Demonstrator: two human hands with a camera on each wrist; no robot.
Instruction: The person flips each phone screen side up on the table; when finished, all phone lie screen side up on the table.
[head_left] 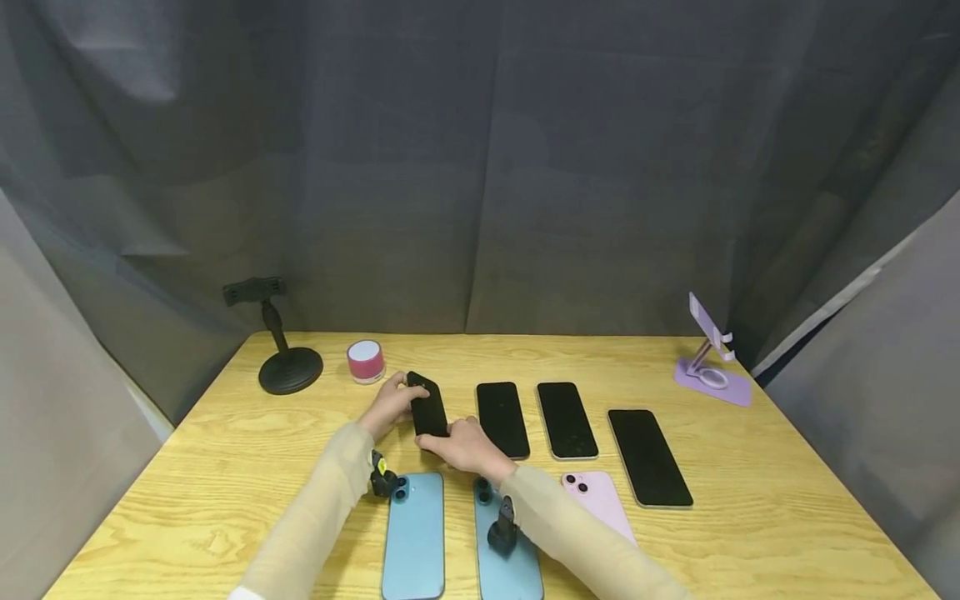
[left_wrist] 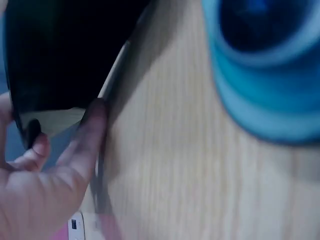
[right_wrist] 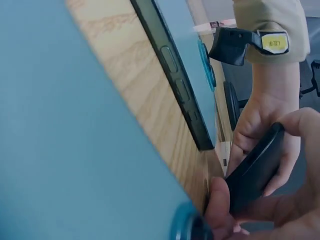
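Observation:
A black smartphone [head_left: 429, 408] is tilted up off the table between both hands. My left hand [head_left: 388, 406] grips its far left end, thumb across the dark face. At the near end, my right hand [head_left: 471, 447] pinches the phone's lower edge. In the left wrist view the phone [left_wrist: 65, 55] shows a dark glossy face, with the left hand [left_wrist: 45, 195] at its corner. The right wrist view shows the phone [right_wrist: 257, 172] edge-on, with fingers of both hands on it. Below the forearms lie two blue phones, one on the left [head_left: 414, 537] and one partly hidden under the right wrist [head_left: 510, 577].
Three dark-screened phones lie to the right: one nearest the hand [head_left: 501, 412], a middle one [head_left: 567, 419] and a far-right one [head_left: 651, 458]. A pink phone [head_left: 597, 497] is partly covered by the right sleeve. Behind stand a black holder [head_left: 291, 371], a pink round speaker [head_left: 366, 364] and a purple stand [head_left: 731, 390].

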